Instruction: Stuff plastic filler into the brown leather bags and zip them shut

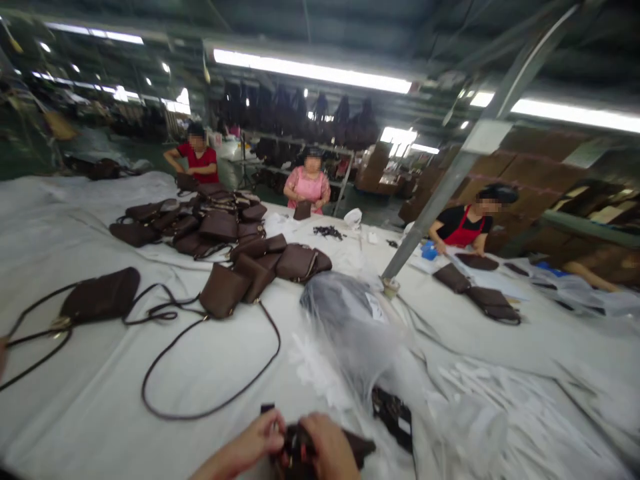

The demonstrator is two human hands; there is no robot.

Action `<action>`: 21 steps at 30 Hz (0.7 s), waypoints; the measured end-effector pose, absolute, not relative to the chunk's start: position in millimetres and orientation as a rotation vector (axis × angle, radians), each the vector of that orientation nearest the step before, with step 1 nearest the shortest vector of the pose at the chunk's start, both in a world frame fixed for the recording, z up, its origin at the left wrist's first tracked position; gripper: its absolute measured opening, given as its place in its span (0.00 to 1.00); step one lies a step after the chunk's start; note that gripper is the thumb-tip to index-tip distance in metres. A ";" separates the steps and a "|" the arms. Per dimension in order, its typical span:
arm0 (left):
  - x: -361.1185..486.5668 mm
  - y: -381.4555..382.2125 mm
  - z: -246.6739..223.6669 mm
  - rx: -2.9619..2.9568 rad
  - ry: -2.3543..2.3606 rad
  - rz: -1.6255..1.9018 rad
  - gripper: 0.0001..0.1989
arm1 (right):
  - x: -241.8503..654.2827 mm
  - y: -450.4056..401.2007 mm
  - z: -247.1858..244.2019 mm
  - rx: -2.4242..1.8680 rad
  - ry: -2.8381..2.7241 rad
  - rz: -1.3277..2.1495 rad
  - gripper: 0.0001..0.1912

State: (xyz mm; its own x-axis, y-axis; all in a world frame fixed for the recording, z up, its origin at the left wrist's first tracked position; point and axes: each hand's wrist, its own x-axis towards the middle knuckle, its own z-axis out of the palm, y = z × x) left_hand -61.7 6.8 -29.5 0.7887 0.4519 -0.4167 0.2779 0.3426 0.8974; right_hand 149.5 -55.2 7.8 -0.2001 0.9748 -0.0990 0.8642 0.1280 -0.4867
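Note:
At the bottom centre, my right hand (327,443) is closed over a dark brown leather bag (360,448), with its fingers curled on the bag's upper side. My left hand (263,437) is pinched shut against the bag's left part. A small flat black piece (268,407) sticks up behind its fingertips; what kind it is I cannot make out. Much of the bag is hidden under both hands and by the picture's lower edge. Just right of it lies a clear plastic packet of black items (394,417).
Several brown bags (220,227) lie heaped on the white-covered table (100,407). Two bags with long straps (103,297) are nearer. A large plastic bag (345,320) and white scraps (480,400) lie rightward. A slanted metal post (435,200) rises beyond. Several people (307,187) work across the table.

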 end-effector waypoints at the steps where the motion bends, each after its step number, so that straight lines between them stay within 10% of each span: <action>1: -62.8 2.2 -29.6 1.176 0.730 0.173 0.13 | 143.5 -62.1 8.9 -1.852 -2.192 0.749 0.13; 21: -42.2 5.2 -7.1 1.287 0.891 0.198 0.08 | 140.2 -67.3 14.3 -1.903 -2.272 0.828 0.17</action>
State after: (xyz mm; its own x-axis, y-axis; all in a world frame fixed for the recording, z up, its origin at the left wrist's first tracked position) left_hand -42.2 5.2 -7.1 0.6628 0.5893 -0.4620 0.3388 0.3142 0.8868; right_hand 140.2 -67.3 14.3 -0.2339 0.9295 -0.2852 0.8951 0.0913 -0.4365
